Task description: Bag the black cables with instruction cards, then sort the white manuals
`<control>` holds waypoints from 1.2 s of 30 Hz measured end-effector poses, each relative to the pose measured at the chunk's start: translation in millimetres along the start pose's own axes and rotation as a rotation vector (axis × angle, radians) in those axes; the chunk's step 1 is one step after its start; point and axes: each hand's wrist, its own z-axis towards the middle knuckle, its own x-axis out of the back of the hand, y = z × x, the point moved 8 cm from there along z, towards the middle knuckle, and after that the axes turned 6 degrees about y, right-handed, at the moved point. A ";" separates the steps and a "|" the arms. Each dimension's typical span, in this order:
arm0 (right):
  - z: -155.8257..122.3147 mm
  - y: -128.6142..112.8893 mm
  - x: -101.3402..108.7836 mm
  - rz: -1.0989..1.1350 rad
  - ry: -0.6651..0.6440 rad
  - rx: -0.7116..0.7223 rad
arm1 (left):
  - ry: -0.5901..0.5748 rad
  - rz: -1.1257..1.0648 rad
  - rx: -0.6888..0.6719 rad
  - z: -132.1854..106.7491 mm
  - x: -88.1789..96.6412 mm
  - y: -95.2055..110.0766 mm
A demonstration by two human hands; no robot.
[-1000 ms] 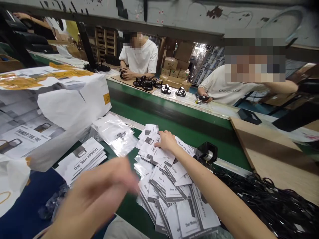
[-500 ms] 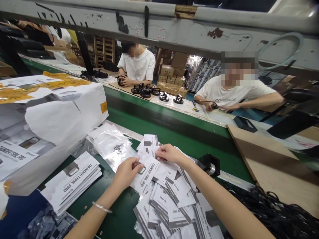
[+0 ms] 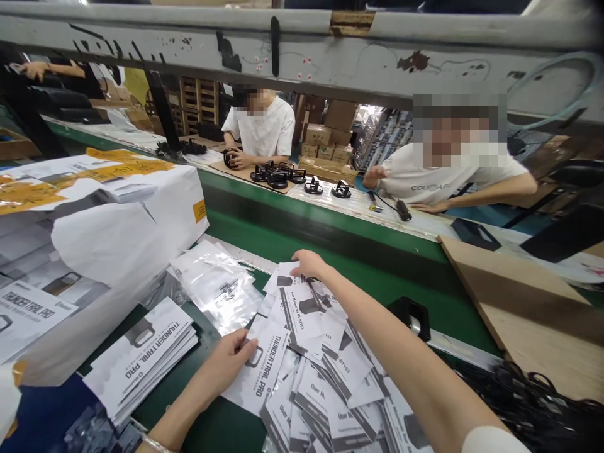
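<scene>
My left hand (image 3: pixel 231 357) grips the edge of a white leaflet (image 3: pixel 264 365) printed "THUNDER TRAIL PRO", thumb on top. My right hand (image 3: pixel 309 264) is at the far end of a loose pile, its fingers curled onto the edge of a user manual (image 3: pixel 286 275); the fingertips are partly hidden. Below that hand lies another user manual (image 3: pixel 302 311), with overlapping manuals (image 3: pixel 314 390) spread towards me. A neat stack of the same leaflets (image 3: pixel 141 358) rests left of my left hand. Clear plastic bags (image 3: pixel 219 286) lie between that stack and the pile.
A torn white package (image 3: pixel 127 233) of leaflets stands at left. Black cables (image 3: pixel 519 402) and a wooden board (image 3: pixel 509 302) are at right. Across the green line, two people (image 3: pixel 262 129) (image 3: pixel 453 182) sit by black parts (image 3: pixel 278 176). A metal beam (image 3: pixel 306 56) crosses above.
My left hand has drawn the leaflet down and left, off the pile. The right hand has moved farther away, to the pile's far edge. The co-worker at right has put down a black object.
</scene>
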 end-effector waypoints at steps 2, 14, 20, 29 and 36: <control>-6.6 1.5 11.3 0.057 0.044 0.009 | -0.005 -0.038 0.030 0.6 -0.9 -3.3; -35.4 -2.4 13.8 0.137 0.158 -0.063 | -0.029 -0.230 0.144 -10.0 -5.8 -10.1; -22.8 9.0 7.8 0.198 0.134 -0.101 | -0.019 -0.310 0.213 -16.1 -5.9 -11.3; -138.0 -74.3 58.2 0.256 0.476 0.471 | -0.006 -0.472 0.342 -16.7 -0.1 -26.7; -230.0 -109.8 -41.1 -0.047 0.319 0.711 | 0.082 -0.523 0.363 -13.1 8.7 -40.4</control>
